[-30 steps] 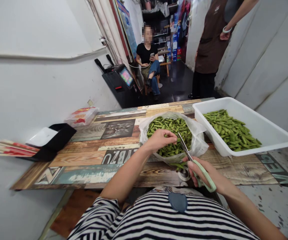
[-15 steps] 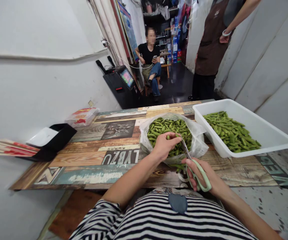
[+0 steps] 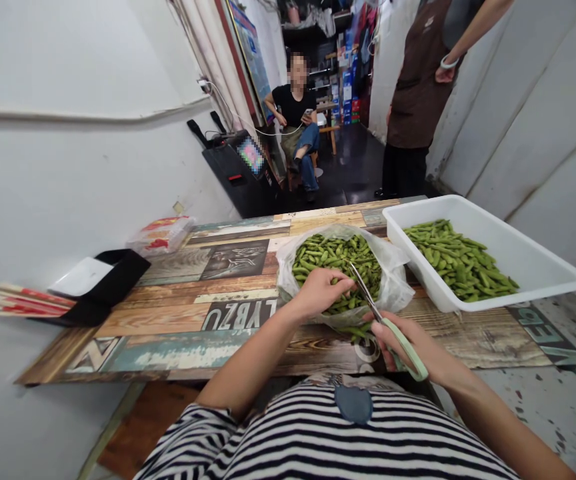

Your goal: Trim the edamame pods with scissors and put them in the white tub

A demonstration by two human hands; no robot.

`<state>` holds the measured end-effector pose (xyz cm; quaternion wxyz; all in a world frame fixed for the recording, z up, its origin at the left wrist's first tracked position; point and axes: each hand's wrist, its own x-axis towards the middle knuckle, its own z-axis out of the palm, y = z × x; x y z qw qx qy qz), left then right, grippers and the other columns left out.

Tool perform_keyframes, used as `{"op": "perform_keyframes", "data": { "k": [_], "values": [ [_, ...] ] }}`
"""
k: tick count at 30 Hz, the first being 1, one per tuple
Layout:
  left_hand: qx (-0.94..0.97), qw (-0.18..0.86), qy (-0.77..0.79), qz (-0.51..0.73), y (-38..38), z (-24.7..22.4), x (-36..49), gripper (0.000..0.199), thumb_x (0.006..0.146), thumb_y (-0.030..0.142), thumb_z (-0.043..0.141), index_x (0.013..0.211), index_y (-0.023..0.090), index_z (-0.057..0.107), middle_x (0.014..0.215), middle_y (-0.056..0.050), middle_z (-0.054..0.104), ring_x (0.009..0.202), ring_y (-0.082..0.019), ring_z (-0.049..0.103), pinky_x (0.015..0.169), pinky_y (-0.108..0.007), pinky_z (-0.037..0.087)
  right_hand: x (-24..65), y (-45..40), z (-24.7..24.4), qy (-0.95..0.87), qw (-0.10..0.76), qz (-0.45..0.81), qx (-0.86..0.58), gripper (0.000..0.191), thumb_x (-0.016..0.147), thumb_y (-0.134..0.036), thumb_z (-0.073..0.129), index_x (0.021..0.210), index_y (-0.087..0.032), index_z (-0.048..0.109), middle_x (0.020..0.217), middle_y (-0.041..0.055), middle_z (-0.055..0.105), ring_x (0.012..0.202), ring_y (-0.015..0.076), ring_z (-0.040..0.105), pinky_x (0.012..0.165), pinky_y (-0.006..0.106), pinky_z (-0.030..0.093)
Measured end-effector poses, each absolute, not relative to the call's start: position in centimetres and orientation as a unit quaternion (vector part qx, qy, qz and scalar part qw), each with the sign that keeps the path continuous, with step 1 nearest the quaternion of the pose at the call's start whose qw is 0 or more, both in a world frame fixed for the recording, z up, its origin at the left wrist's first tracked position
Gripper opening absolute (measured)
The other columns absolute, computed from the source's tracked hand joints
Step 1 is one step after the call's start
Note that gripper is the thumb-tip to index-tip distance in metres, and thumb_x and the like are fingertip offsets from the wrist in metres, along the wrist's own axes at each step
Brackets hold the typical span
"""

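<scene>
A clear plastic bag, its mouth spread wide, is full of green edamame pods. Over its near side is my left hand, thumb and fingers pinched together low against the pods. Whatever lies between those fingertips is hidden. My right hand grips scissors by their pale green handles at the bag's near right edge. Their metal blades point away from me and to the left, over the pods, close to the left fingertips. A few pods lie under the bag's near edge.
Right of the bag stands a white plastic tub partly filled with pods. On the left of the patterned table are a black holder with wrapped chopsticks and a plastic packet. Beyond, one person sits with a phone; another stands in a brown apron.
My left hand has drawn slightly left and down from the scissors' tips, and the pod seen at its fingertips is out of sight. The scissors have swung a little, tips moving left.
</scene>
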<state>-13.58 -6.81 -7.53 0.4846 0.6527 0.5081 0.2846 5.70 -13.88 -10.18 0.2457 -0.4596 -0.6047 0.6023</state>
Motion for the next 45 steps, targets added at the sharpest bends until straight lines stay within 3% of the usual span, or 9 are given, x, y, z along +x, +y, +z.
{"op": "perform_keyframes", "data": {
  "k": [7,11,13,16,20,25,31,36,45],
  "values": [
    [0.608,0.590,0.492,0.202,-6.9,-6.1,-13.8,0.028,0.073,0.037,0.059,0.072,0.010,0.065,0.055,0.001,0.053,0.039,-0.003,0.032,0.039,-0.018,0.022,5.2,-13.9,-11.5,-0.520,0.250,0.658,-0.483,0.042,0.079,-0.062,0.049,0.080,-0.020,0.050,0.046,-0.0087,0.043,0.032,0.0078,0.041,0.031,0.019,0.036],
    [0.635,0.563,0.473,0.238,-4.8,-4.6,-11.8,0.020,0.075,0.030,0.057,0.069,0.011,0.061,0.054,0.000,0.053,0.040,-0.004,0.036,0.039,-0.018,0.024,5.0,-14.1,-11.7,-0.505,0.260,0.674,-0.471,0.045,0.078,-0.063,0.050,0.082,-0.019,0.051,0.046,-0.0089,0.043,0.033,0.0072,0.041,0.032,0.017,0.036],
    [0.662,0.549,0.427,0.278,-2.9,-3.6,-9.3,0.015,0.074,0.025,0.058,0.069,0.011,0.062,0.052,0.001,0.051,0.042,-0.005,0.037,0.043,-0.018,0.027,5.0,-14.3,-11.4,-0.504,0.263,0.678,-0.466,0.046,0.078,-0.064,0.050,0.082,-0.018,0.051,0.048,-0.0082,0.044,0.035,0.0068,0.042,0.033,0.017,0.036],
    [0.709,0.532,0.346,0.308,0.2,-1.8,-5.5,0.016,0.062,0.013,0.069,0.077,0.011,0.066,0.070,-0.004,0.061,0.060,-0.009,0.052,0.057,-0.019,0.039,5.1,-14.6,-10.9,-0.503,0.272,0.677,-0.463,0.045,0.079,-0.062,0.050,0.083,-0.018,0.050,0.051,-0.0077,0.044,0.038,0.0067,0.042,0.035,0.018,0.037],
    [0.766,0.414,0.327,0.366,1.5,-0.6,-5.7,0.015,0.061,0.010,0.068,0.075,0.012,0.069,0.085,-0.008,0.065,0.083,-0.017,0.058,0.072,-0.024,0.042,6.1,-14.8,-10.9,-0.482,0.313,0.666,-0.476,0.050,0.079,-0.064,0.048,0.097,-0.017,0.050,0.052,-0.0077,0.044,0.037,0.0078,0.042,0.036,0.020,0.038],
    [0.864,0.280,0.378,0.182,-0.9,-3.6,-12.0,0.009,0.073,0.020,0.063,0.074,0.016,0.071,0.076,-0.005,0.066,0.072,-0.017,0.057,0.073,-0.027,0.040,7.4,-14.4,-11.4,-0.469,0.311,0.662,-0.495,0.057,0.077,-0.065,0.050,0.106,-0.016,0.049,0.052,-0.0075,0.045,0.037,0.0090,0.043,0.036,0.022,0.039],
    [0.853,0.063,0.511,0.089,-2.4,-8.3,-13.9,0.031,0.070,0.038,0.070,0.092,0.017,0.065,0.093,-0.011,0.059,0.096,-0.026,0.050,0.085,-0.036,0.036,6.7,-14.1,-11.6,-0.467,0.302,0.669,-0.493,0.060,0.073,-0.068,0.052,0.105,-0.017,0.050,0.049,-0.0081,0.044,0.036,0.0094,0.042,0.035,0.022,0.039],
    [0.859,0.026,0.507,0.061,-3.4,-8.1,-13.9,0.040,0.072,0.039,0.068,0.107,0.022,0.057,0.101,-0.008,0.054,0.099,-0.024,0.045,0.085,-0.035,0.036,6.4,-14.5,-11.5,-0.474,0.290,0.666,-0.498,0.059,0.073,-0.068,0.052,0.102,-0.017,0.051,0.049,-0.0082,0.043,0.035,0.0083,0.042,0.033,0.020,0.037],
    [0.845,-0.020,0.533,0.026,-4.7,-8.0,-13.7,0.023,0.071,0.035,0.069,0.088,0.020,0.067,0.099,-0.010,0.052,0.100,-0.026,0.043,0.083,-0.039,0.035,6.2,-14.8,-11.2,-0.505,0.277,0.660,-0.483,0.054,0.079,-0.063,0.049,0.104,-0.015,0.050,0.051,-0.0079,0.044,0.037,0.0074,0.043,0.034,0.018,0.038]
  ]
}}
